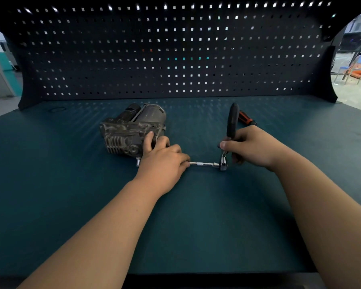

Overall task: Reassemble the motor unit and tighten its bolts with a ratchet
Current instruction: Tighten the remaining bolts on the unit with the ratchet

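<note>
The grey metal motor unit [129, 130] lies on the green bench top [71, 184], left of centre. My left hand [163, 161] grips its right end, thumb on the housing, and covers the spot where the ratchet's chrome extension bar [204, 164] meets the unit. My right hand [252, 147] grips the ratchet [232, 122] low on its black handle, which stands nearly upright. The ratchet head [223, 162] sits at the bar's right end. A bolt [138, 161] sticks out at the unit's lower front.
A black-and-orange screwdriver [246, 118] lies behind my right hand. A thin black ring [57, 109] rests at the back left of the bench. The dark pegboard [175, 55] rises behind the bench.
</note>
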Demonstrator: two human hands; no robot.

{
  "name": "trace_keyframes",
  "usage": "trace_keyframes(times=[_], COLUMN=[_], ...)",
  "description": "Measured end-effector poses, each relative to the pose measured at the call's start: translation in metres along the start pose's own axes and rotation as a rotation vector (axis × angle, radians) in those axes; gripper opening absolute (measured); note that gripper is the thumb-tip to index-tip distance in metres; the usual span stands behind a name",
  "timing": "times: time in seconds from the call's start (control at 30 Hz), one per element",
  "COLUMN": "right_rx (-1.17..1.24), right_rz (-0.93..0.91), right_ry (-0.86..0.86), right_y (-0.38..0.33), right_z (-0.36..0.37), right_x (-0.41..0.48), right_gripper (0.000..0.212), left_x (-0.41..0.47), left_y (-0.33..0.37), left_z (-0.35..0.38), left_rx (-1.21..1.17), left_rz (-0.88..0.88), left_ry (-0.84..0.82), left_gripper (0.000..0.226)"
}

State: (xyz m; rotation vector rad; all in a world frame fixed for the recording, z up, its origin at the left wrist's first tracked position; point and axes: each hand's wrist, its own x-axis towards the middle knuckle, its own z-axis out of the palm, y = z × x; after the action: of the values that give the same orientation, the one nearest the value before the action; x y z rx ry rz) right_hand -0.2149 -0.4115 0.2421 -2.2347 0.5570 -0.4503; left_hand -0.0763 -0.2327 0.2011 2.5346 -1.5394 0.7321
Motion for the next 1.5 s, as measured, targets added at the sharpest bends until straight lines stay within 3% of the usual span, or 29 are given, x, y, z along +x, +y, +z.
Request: trace_keyframes(times=[0.07,0.13,0.23,0.3,0.43,0.6,0.9,1.13,1.23,1.33,1.43,1.5], right_rx=[0.114,0.189,0.137,0.111,0.217,0.350,0.483,0.460,0.406,0.361,0.238,0.148], right_rz=[-0.065,-0.103,-0.127,-0.133,-0.142,-0.060,0.063,0.072,-0.026,-0.097,-0.116,-0.129], right_ry=[-0.038,-0.133,-0.336,-0.383,-0.272,-0.091,0.154,0.164,0.075,-0.139,-0.438,-0.544], right_y=[-0.005,-0.007,-0.006,-0.006,-0.006,-0.007,0.004,0.004,-0.001,-0.005,-0.005,-0.005], right_z=[-0.006,-0.016,-0.028,-0.030,-0.022,-0.007,0.013,0.015,0.002,-0.016,-0.028,-0.029], right_x=[-0.003,-0.007,-0.011,-0.012,-0.010,-0.005,0.011,0.012,0.003,-0.007,-0.013,-0.015], right_gripper=[0.005,0.014,0.020,0.023,0.010,0.014,0.021,0.020,0.013,0.004,0.018,0.024], left_x=[0.000,0.000,0.000,0.000,-0.001,0.002,0.017,0.017,0.016,0.016,0.016,0.016], left_y=[0.000,0.000,0.001,0.001,0.002,0.039,0.063,0.057,0.056,0.056,0.056,0.056], left_z=[0.000,0.000,0.001,0.000,-0.004,-0.017,-0.003,0.002,0.001,0.000,-0.002,-0.003], left_rx=[-0.008,-0.027,-0.031,-0.036,-0.020,0.121,-0.059,-0.168,-0.187,-0.197,-0.199,-0.204], left_rz=[-0.010,-0.012,-0.017,-0.020,-0.009,0.205,-0.005,-0.048,-0.060,-0.069,-0.083,-0.090], left_ry=[-0.005,-0.009,-0.011,-0.001,-0.001,0.090,-0.103,-0.164,-0.188,-0.209,-0.221,-0.233], left_gripper=[0.031,0.031,0.031,0.031,0.029,0.011,0.024,0.032,0.033,0.033,0.032,0.032])
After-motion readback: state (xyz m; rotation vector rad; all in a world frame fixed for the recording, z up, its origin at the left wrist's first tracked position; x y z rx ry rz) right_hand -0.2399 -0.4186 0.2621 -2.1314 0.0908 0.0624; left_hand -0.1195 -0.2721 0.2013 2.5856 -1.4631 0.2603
